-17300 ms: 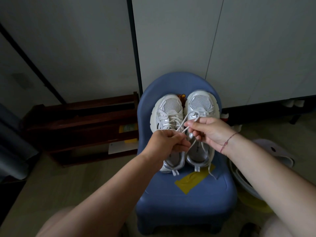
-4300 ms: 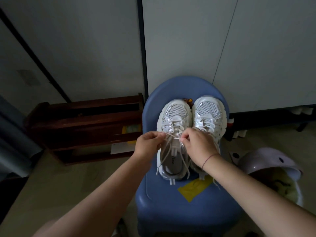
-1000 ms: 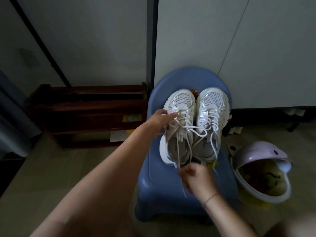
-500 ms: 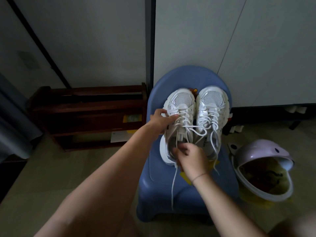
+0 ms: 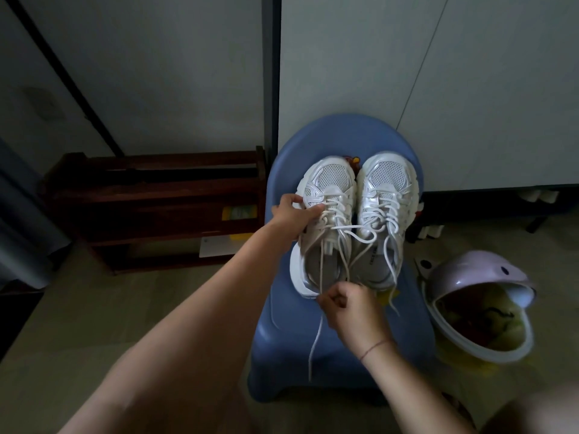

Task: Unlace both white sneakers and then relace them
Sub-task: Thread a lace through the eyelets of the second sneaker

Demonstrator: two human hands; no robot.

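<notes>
Two white sneakers stand side by side on a blue plastic stool (image 5: 288, 324), toes away from me. My left hand (image 5: 293, 216) grips the left sneaker (image 5: 326, 195) at its outer side near the lower eyelets. My right hand (image 5: 351, 308) sits just in front of that sneaker's heel and pinches its white lace (image 5: 316, 336), pulled taut toward me, with the free end hanging over the stool's front. The right sneaker (image 5: 387, 195) is laced, and its loose lace ends trail over its heel.
A dark wooden rack (image 5: 150, 202) stands on the floor to the left. A lilac lidded bin (image 5: 479, 305) sits at the right of the stool. White wall panels rise directly behind the stool.
My right hand has drawn the left sneaker's lace back from the shoe opening toward me, past the heel. My left hand stays on the sneaker's side.
</notes>
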